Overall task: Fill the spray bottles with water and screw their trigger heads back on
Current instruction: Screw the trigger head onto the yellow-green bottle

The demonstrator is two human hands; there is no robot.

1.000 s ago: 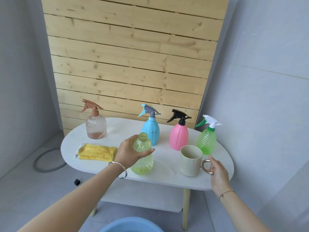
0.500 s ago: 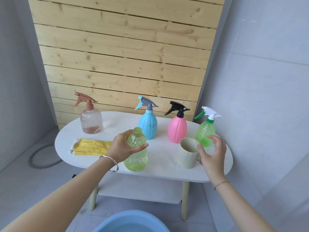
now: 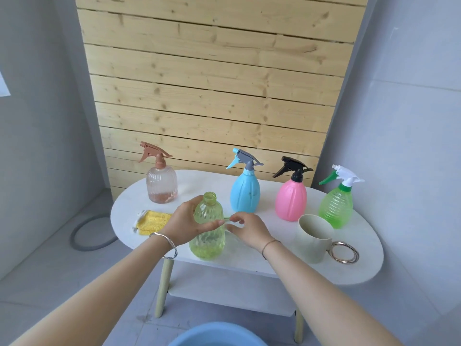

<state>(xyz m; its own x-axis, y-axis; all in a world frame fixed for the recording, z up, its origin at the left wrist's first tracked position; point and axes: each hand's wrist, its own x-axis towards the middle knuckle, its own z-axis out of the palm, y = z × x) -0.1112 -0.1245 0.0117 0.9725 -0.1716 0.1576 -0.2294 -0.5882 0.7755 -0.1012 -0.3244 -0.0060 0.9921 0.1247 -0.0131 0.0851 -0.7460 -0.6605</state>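
My left hand [image 3: 185, 224] grips an open-necked yellow-green bottle [image 3: 208, 242] that stands upright near the table's front edge, with a little liquid at its bottom. Just right of it, my right hand [image 3: 247, 229] has its fingers curled, and its fingertips pinch a small green piece [image 3: 226, 218] beside the bottle; most of that piece is hidden. Behind stand four bottles with trigger heads on: a clear brown-headed bottle [image 3: 161, 182], a blue bottle [image 3: 245, 189], a pink bottle [image 3: 290, 197] and a green bottle [image 3: 336, 204].
A beige mug [image 3: 314, 242] with a metal ring handle stands at the front right of the white oval table [image 3: 287, 265]. A yellow cloth [image 3: 152, 222] lies at the left. A blue basin [image 3: 217, 335] sits on the floor below.
My right hand left the mug's handle and moved left to the yellow-green bottle. My left hand kept its grip on the bottle. The camera came closer.
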